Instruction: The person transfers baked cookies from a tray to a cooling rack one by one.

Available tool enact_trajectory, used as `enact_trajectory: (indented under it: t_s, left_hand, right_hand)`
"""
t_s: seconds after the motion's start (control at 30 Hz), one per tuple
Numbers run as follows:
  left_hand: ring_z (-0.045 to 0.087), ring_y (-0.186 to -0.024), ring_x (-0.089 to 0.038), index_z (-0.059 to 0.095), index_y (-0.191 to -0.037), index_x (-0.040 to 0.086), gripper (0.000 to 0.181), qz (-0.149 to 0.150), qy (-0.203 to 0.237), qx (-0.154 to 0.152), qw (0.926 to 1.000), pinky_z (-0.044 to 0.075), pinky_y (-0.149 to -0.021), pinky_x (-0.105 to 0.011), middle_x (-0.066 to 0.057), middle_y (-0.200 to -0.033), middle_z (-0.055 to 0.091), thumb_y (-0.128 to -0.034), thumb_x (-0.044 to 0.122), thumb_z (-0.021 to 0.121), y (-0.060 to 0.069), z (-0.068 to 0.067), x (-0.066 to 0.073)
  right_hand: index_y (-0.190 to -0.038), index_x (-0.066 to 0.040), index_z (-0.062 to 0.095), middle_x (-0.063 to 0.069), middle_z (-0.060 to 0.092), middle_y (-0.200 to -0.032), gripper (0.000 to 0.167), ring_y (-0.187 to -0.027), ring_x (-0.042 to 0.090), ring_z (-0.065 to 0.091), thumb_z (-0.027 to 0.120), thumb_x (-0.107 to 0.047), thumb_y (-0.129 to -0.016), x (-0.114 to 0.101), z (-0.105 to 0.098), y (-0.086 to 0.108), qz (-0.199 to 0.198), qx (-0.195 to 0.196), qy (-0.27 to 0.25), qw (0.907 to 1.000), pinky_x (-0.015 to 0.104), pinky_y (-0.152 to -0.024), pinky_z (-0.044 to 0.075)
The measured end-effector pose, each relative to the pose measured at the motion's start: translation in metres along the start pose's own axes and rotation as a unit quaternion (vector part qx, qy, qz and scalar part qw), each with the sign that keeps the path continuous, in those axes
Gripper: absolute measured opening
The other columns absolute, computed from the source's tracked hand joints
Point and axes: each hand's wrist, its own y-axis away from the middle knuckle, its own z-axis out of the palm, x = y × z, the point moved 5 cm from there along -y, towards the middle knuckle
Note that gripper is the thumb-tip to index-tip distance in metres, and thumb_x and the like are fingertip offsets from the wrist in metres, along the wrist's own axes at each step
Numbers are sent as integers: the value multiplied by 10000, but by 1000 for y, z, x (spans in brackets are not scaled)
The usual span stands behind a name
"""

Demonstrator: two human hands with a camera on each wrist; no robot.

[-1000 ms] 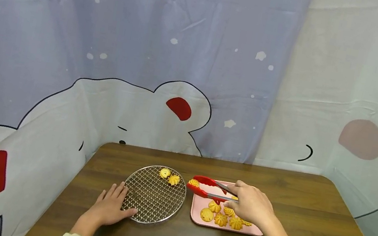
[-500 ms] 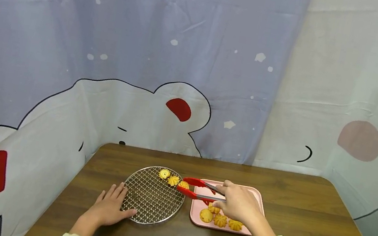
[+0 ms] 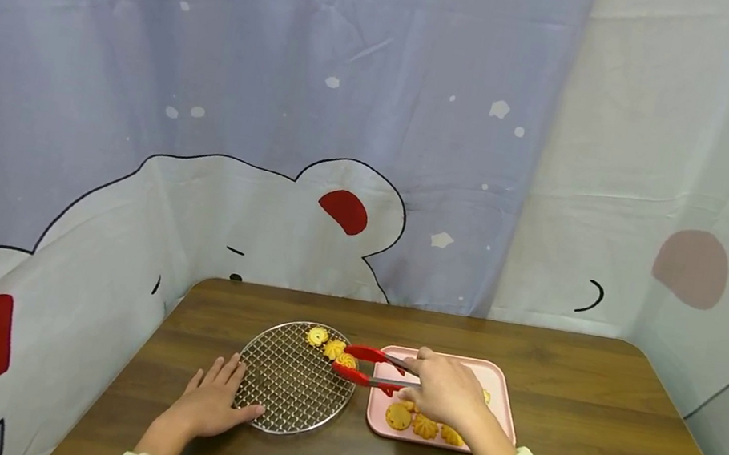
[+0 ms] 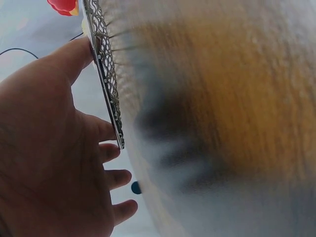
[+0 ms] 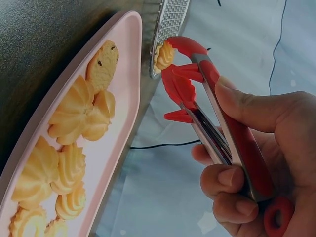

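My right hand [image 3: 452, 393] grips red-tipped metal tongs [image 5: 229, 133], with the thumb on one arm and curled fingers on the other. Between the tong tips a swirled butter cookie [image 5: 163, 56] sits at the right part of the round wire rack [image 3: 281, 385]. Two more cookies, a round one [image 3: 317, 336] and a ridged one [image 3: 334, 349], lie beside it at the rack's back edge. My left hand [image 3: 207, 405] rests at the rack's left rim, its fingers spread and the thumb along the front edge; in the left wrist view, the fingertips meet the rim [image 4: 104, 79].
Right of the rack stands a pink tray [image 3: 492, 374] with several cookies, partly hidden by my right hand in the head view. Both rest on a brown wooden table [image 3: 592, 430]. A printed curtain [image 3: 479, 158] hangs behind the table.
My right hand has moved left with the tongs, carrying the swirled cookie from above the tray's left edge onto the rack, beside the other two. The left hand has stayed in place.
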Motion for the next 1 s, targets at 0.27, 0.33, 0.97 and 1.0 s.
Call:
enact_trajectory:
  t_s: [0.27, 0.33, 0.97, 1.0]
  left_hand:
    - [123, -1508, -515, 284, -1562, -67, 1034, -24, 32, 6, 10000, 84, -1164, -720, -270, -1652, 168, -916, 688, 571, 0, 2, -1]
    - [122, -1508, -514, 282, -1562, -68, 1033, -31, 34, 12, 10000, 85, -1165, -719, -270, -1652, 168, -917, 685, 573, 0, 1, -1]
    - [123, -1507, -516, 280, -1566, -60, 1025, -49, -7, 30, 10000, 87, -1167, -715, -262, -1655, 167, -919, 677, 577, -2, 2, -2]
    - [122, -1507, -516, 278, -1566, -60, 1027, -50, 2, 21, 10000, 85, -1167, -716, -263, -1655, 165, -918, 679, 577, -2, 2, -2]
  right_hand:
    - [-1137, -253, 771, -82, 560, -840, 422, -686, 174, 555, 883, -397, -757, -3, 6, -1, -8, -8, 84, 10000, 389, -570, 455]
    - [-1158, -263, 768, -80, 558, -839, 438, -684, 172, 551, 882, -399, -758, -4, 6, -1, 9, -26, 77, 10000, 387, -568, 453]
    - [-1190, -216, 764, -65, 606, -903, 482, -692, 165, 555, 882, -404, -762, -2, 0, 0, -6, 34, -59, 10000, 369, -578, 451]
    - [-1208, -214, 760, -57, 613, -915, 495, -694, 161, 552, 878, -406, -768, -2, -1, 1, 3, 44, -82, 10000, 364, -578, 449]
